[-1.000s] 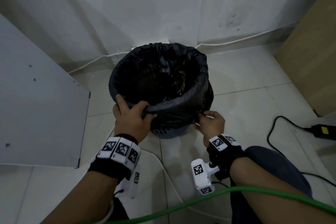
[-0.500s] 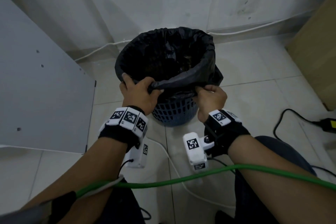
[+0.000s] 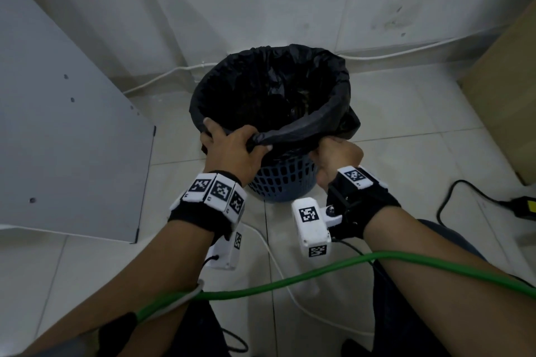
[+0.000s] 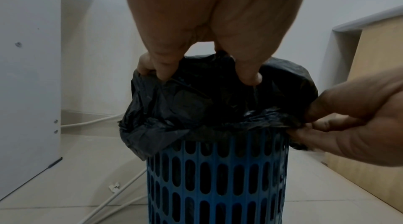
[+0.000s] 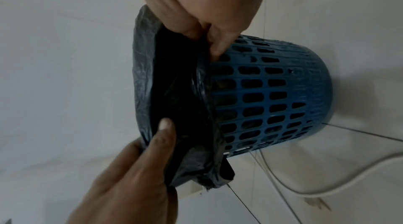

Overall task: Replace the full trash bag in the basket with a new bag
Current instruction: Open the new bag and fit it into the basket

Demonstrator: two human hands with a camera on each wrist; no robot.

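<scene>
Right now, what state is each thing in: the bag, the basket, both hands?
black trash bag: in the basket, mouth open, near edge gathered and lifted off the rim.
blue basket: upright on the floor, near slotted wall uncovered below the bag's edge.
left hand: grips the bag's near edge, fingers curled round it.
right hand: pinches the bag's edge at the near right side of the rim.
</scene>
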